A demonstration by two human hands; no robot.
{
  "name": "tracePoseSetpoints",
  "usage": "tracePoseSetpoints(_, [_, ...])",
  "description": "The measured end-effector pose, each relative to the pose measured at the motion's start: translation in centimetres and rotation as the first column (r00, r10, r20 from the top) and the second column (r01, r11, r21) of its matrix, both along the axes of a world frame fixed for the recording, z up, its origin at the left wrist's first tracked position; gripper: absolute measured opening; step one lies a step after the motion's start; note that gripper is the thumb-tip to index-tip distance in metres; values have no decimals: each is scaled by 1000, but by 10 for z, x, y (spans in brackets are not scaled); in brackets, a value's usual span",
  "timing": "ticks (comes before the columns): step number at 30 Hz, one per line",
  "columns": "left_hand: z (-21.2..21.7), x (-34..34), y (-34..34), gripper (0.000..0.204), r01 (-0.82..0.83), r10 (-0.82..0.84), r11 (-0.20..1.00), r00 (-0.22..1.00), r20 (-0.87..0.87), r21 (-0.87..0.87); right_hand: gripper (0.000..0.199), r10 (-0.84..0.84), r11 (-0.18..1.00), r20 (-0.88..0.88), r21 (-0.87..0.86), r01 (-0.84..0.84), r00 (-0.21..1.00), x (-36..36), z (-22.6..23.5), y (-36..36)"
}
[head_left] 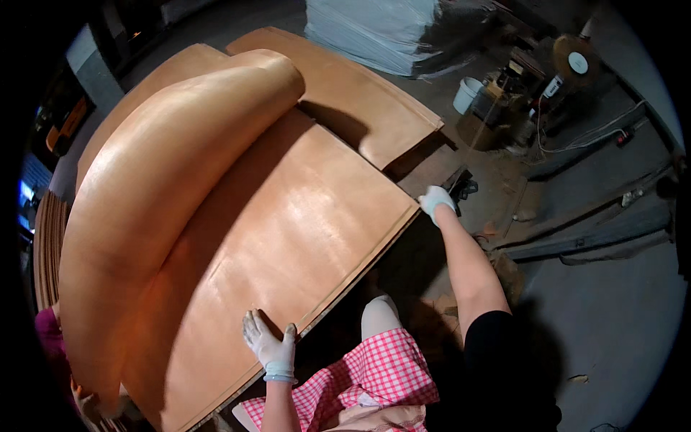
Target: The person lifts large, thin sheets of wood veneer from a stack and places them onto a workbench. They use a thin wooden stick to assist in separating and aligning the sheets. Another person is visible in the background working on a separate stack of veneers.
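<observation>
A wide, thin reddish-tan wood veneer sheet (pixel 317 209) lies flat on a stack in front of me. Over its far left part bends a large curled veneer sheet (pixel 165 137), its near end hanging at the left. My left hand (pixel 271 347), in a white glove, rests on the flat sheet close to the near edge, palm down with the fingers and thumb apart. At the right corner, my gloved right hand (pixel 437 201) is closed on the sheet's corner; its fingertips are partly hidden. A dark object (pixel 462 186) is just beyond that hand.
Another person's hand (pixel 88 400) is by the curled sheet's lower left end. More veneer sheets (pixel 360 93) lie behind. Further off are a plastic-wrapped pile (pixel 367 32), a white bucket (pixel 468 95) and a machine (pixel 504 90) with cables. Dark rails (pixel 590 234) run along the right.
</observation>
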State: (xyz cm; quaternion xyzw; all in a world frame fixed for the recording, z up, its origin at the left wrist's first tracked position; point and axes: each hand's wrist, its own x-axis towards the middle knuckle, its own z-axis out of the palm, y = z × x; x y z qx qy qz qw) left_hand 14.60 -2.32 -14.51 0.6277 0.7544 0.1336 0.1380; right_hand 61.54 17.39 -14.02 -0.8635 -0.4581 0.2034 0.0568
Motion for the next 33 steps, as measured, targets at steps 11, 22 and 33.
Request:
tracePoseSetpoints(11, [49, 24, -55, 40, 102, -270, 918, 869, 415, 384, 26, 562, 819, -534, 467, -334, 632, -233, 62, -187])
tracePoseSetpoints(22, [66, -30, -141, 14, -310, -163, 922, 236, 958, 233, 22, 551, 753, -830, 450, -480, 87, -378, 122, -284])
tracePoseSetpoints(33, [22, -136, -169, 8, -736, 94, 676, 74, 993, -9, 23, 878, 431, -365, 326, -841, 309, -396, 94, -239])
